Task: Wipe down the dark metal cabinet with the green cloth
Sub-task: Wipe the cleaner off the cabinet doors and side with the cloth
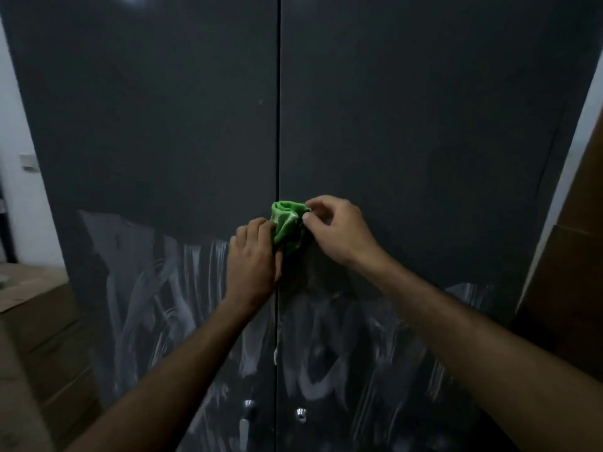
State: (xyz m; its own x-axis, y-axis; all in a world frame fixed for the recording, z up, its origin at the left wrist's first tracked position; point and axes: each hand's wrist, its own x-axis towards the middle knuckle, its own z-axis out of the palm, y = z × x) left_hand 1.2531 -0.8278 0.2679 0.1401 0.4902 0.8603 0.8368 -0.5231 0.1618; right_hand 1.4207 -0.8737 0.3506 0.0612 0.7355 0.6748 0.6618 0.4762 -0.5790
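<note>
The dark metal cabinet fills the view, its two doors meeting at a vertical seam in the middle. White smeared streaks cover the lower half of both doors. A bunched green cloth is held in front of the seam at mid height. My left hand grips its lower left side. My right hand pinches its upper right edge between thumb and fingers. Two small silver knobs sit low on the doors.
Stacked cardboard boxes stand at the left beside the cabinet. A brown box or panel stands at the right. A white wall with a switch plate shows at the far left.
</note>
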